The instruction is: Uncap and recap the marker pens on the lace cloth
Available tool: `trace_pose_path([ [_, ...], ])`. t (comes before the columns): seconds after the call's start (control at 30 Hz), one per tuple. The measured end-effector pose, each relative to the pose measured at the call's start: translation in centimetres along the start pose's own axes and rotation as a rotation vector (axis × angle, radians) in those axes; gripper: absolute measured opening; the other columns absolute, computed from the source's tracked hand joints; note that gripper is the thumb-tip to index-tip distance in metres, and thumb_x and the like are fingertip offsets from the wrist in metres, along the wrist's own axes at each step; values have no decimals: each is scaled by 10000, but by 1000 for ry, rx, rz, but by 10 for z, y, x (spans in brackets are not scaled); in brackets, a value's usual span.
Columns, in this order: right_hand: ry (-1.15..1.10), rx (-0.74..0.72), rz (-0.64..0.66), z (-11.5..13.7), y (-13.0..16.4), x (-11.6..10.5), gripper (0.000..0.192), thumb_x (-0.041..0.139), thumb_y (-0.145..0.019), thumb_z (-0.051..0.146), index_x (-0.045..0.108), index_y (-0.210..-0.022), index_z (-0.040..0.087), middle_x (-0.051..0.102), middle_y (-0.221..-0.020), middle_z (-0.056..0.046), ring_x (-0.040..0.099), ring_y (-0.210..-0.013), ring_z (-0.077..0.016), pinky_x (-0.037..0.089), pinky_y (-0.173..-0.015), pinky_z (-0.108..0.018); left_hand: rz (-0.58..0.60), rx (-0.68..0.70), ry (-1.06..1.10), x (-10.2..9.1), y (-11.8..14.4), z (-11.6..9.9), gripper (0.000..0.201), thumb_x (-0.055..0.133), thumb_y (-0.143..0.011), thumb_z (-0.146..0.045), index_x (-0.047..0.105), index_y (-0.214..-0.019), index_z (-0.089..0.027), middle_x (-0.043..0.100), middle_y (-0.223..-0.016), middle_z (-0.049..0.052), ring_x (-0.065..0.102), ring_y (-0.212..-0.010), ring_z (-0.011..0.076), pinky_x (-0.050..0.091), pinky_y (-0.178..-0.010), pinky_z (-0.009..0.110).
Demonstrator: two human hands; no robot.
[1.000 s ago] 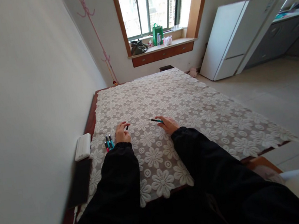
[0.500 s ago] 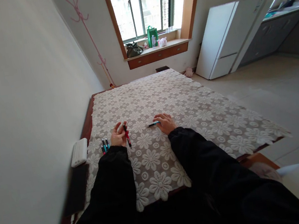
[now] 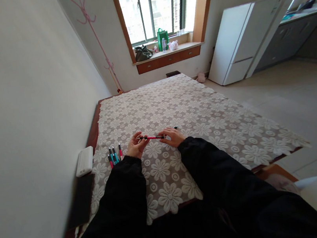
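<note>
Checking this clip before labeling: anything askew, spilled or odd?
Nothing looks spilled or broken. The tablecloth seems slightly off-center, leaving bare wood along its left. A pink item, too small to identify, sits oddly on the floor near the fridge. The red pen in hand looks normal.

Beyond the held red pen (image 3: 153,137), the lace tablecloth (image 3: 156,107) offers a broad open stretch where a hand could pass, and a narrower lane runs on its near side between the black sleeves (image 3: 123,192). To its left, the left hand (image 3: 135,146), loose pens (image 3: 115,155), white box (image 3: 84,162) and wall (image 3: 27,115) stand in turn; the right hand (image 3: 173,136) blocks its right end.
</note>
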State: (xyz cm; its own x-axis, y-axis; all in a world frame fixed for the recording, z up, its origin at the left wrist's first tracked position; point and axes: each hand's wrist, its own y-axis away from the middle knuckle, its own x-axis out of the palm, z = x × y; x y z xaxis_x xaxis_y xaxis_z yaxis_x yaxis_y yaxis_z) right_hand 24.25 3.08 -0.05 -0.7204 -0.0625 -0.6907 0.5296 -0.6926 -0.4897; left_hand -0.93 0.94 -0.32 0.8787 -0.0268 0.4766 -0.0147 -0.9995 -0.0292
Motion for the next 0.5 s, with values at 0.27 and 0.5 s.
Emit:
trace_pose_path([
  [0.27,22,3,-35,-6,1,4,233,503,-1024,284,717,-1026,191,732,-944,-67,655,-883,-188,494,-876,-324,-18,59,-244,7,9,-1,548,985,-555,-371,600,-890,-174,752,-917,37,748,-958,222,597,-958,407],
  [0.5,126,-31,9,-8,1,6,174,647,-981,351,715,-1068,217,689,-992,-68,608,-964,-211,487,-901,-345,-39,48,-282,10,10,-2,580,979,-536,-461,598,-867,-174,771,-949,66,753,-910,233,636,-840,378],
])
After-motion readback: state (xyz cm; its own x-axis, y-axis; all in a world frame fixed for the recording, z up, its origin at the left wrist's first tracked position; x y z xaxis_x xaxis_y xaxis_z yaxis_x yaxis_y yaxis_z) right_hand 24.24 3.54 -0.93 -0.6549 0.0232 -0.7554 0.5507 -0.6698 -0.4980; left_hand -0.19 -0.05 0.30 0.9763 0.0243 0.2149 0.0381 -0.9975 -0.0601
